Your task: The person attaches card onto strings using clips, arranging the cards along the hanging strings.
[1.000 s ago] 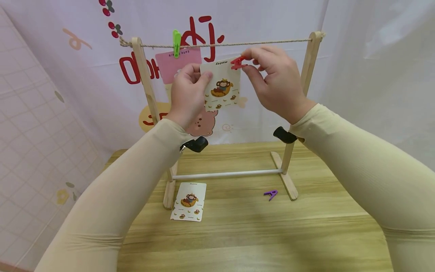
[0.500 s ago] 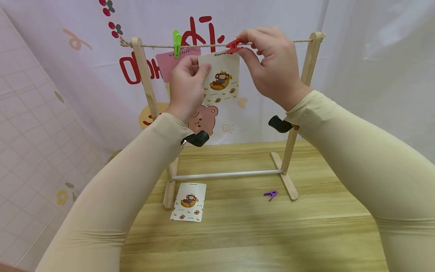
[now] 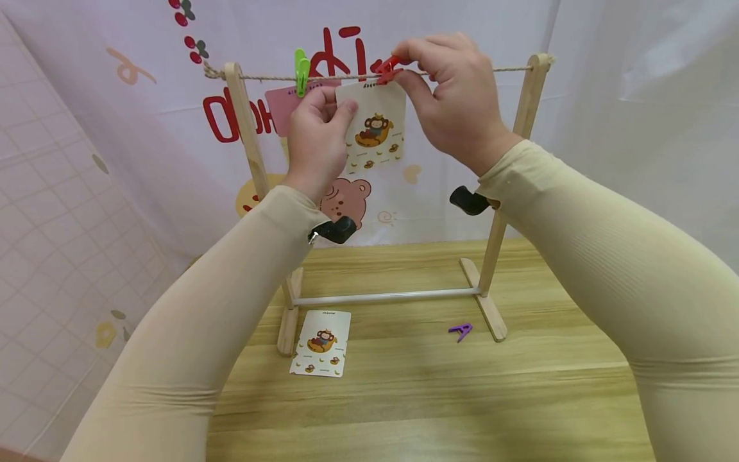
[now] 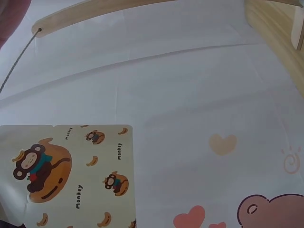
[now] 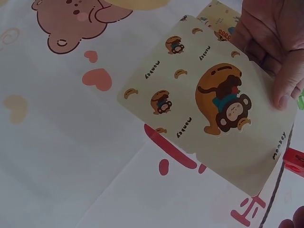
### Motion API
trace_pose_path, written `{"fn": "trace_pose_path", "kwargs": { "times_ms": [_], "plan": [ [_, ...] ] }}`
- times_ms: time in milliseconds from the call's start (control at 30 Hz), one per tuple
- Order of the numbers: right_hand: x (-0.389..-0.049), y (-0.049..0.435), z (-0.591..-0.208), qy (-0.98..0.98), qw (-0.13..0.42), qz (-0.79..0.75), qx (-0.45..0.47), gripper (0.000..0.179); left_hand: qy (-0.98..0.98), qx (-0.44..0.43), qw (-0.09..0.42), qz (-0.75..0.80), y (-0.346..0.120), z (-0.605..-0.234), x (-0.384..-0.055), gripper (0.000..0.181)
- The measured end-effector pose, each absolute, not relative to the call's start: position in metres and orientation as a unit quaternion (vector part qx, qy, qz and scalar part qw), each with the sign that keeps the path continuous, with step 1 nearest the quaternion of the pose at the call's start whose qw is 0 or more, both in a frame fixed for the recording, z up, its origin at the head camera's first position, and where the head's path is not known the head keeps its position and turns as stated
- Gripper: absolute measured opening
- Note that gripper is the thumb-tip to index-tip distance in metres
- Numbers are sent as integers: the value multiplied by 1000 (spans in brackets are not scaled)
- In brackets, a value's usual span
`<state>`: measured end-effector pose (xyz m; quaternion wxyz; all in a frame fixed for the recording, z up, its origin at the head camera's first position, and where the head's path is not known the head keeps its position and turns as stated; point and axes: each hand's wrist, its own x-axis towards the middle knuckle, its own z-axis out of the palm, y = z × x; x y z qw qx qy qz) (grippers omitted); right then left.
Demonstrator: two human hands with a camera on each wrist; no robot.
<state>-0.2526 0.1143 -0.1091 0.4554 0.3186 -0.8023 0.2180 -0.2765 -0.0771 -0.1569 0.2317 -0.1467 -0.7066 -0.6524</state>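
My left hand (image 3: 317, 141) pinches the left edge of a cream monkey card (image 3: 375, 128) between thumb and fingers, its top edge up at the rope (image 3: 450, 72). A red clothespin (image 3: 388, 70) is pinched by its handles in my right hand (image 3: 462, 96), at the rope and the card's top edge. Whether its jaws have the rope between them I cannot tell. To the left, a green clothespin (image 3: 301, 72) holds a pink card (image 3: 280, 112) on the rope, partly behind my left hand. The right wrist view shows the monkey card (image 5: 209, 99) beside my left thumb.
The rope runs between two wooden posts (image 3: 519, 106), joined low down by a white rod (image 3: 387, 297). On the wooden table (image 3: 416, 404) lie another monkey card (image 3: 320, 343) and a purple clothespin (image 3: 460, 331). A printed cloth (image 3: 427, 212) hangs behind.
Both hands have risen, bringing the monkey card's top edge up to the rope. My right hand has moved the red clothespin up and left along the card's top.
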Motion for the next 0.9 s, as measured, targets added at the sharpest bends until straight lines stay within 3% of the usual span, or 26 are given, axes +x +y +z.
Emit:
{"fn": "trace_pose_path", "kwargs": {
  "times_ms": [900],
  "plan": [
    [-257, 108, -105, -824, 417, 206, 324, 20, -718, -136, 226, -645, -77, -159, -276, 19]
  ]
}}
